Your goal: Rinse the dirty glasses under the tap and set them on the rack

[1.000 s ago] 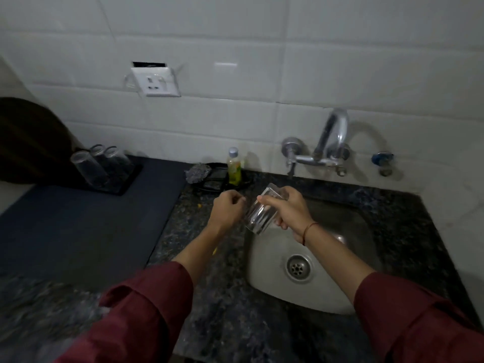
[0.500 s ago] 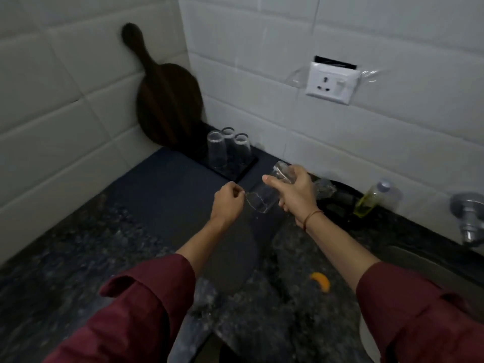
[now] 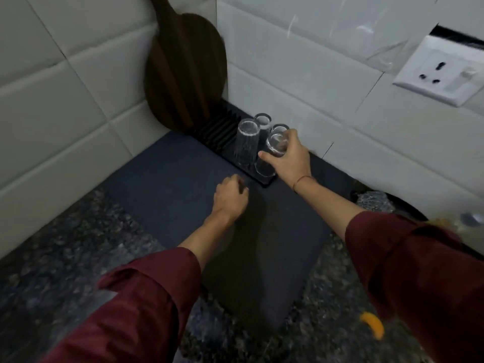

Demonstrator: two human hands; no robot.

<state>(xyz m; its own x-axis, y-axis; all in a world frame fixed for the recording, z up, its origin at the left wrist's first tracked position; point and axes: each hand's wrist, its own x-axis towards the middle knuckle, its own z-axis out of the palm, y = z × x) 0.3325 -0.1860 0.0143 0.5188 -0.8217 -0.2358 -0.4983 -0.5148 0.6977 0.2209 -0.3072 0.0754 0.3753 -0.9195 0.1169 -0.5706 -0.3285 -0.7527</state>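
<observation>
A black ribbed rack [image 3: 221, 131] lies in the corner against the tiled wall. Three clear glasses stand upside down on it: one at the front left [image 3: 246, 141], one behind it [image 3: 262, 120], and one at the back right [image 3: 279, 128], partly hidden. My right hand [image 3: 290, 159] grips a fourth clear glass [image 3: 269, 159], upside down, with its rim at the rack's near right corner. My left hand [image 3: 230, 199] is a loose fist over the dark mat, holding nothing, just in front of the rack.
A dark mat [image 3: 183, 184] covers the speckled granite counter [image 3: 65, 247]. A dark wooden board [image 3: 184, 72] leans in the corner behind the rack. A white wall socket [image 3: 440, 74] is at the upper right. An orange scrap [image 3: 373, 327] lies on the counter.
The view swung left from the sink to the corner. My right hand carried the glass from the sink, turned it upside down and brought it to the rack. My left hand followed, still closed.
</observation>
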